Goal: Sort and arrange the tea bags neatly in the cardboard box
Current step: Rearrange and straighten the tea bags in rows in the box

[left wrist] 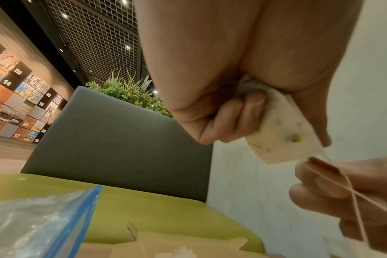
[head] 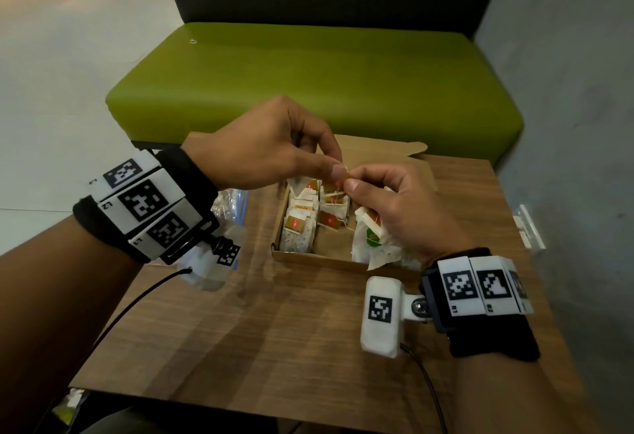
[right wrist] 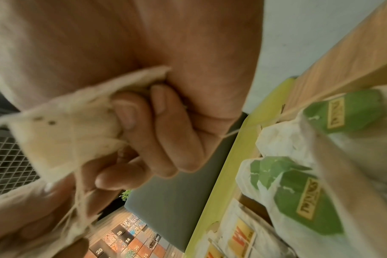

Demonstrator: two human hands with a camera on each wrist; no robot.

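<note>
Above a wood-grain table (head: pixel 274 330), both hands meeting over an open cardboard box (head: pixel 308 257). Left hand (head: pixel 271 145) pinching a soft, speckled paper tea bag (left wrist: pixel 283 132), plain only from the left wrist; in the head view mostly hidden by fingers. Right hand (head: pixel 401 207) clamped on another crumpled bag (right wrist: pixel 62 129), thumb and forefinger nipping a thin string (left wrist: pixel 354 197) and tag. In the box, flat white bags with red-yellow tags (head: pixel 296 224) in rows at left, green-tagged ones (head: pixel 374 238) bunched at right, partly covered. Crinkly clear zip bag (left wrist: pixel 44 221) left, cut off. Beyond, smooth green bench (head: pixel 308 73).
</note>
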